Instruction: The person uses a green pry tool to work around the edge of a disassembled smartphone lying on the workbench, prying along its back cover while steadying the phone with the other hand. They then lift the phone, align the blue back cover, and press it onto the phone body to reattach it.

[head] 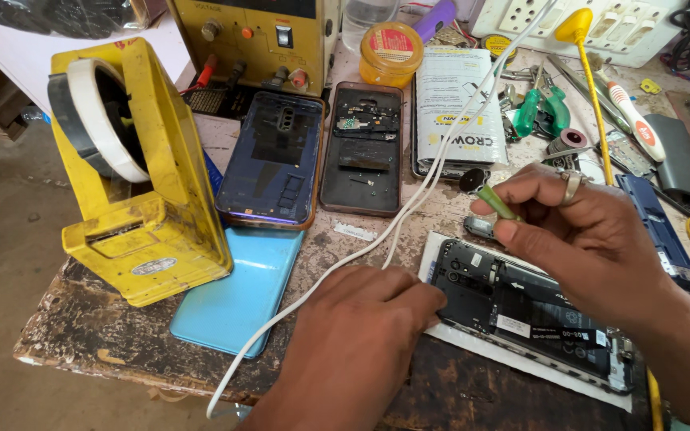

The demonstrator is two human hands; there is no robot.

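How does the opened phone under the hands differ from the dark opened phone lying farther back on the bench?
The opened phone under the hands lies crosswise on a white sheet; the dark opened phone farther back lies lengthwise on bare wood. The left hand steadies the near one; the far one is untouched. Both lie with their insides exposed.

- A phone repair workshop, on a worn, scarred wooden bench point(105, 335).
- Opened phones point(361, 148) and loose back covers point(237, 299) lie across the middle.
- A yellow bench power supply point(253, 40) stands at the far side.
- Pliers point(541, 108), a soldering iron point(588, 72) and small parts crowd the far right.
- A yellow tape dispenser point(141, 175) sits left.
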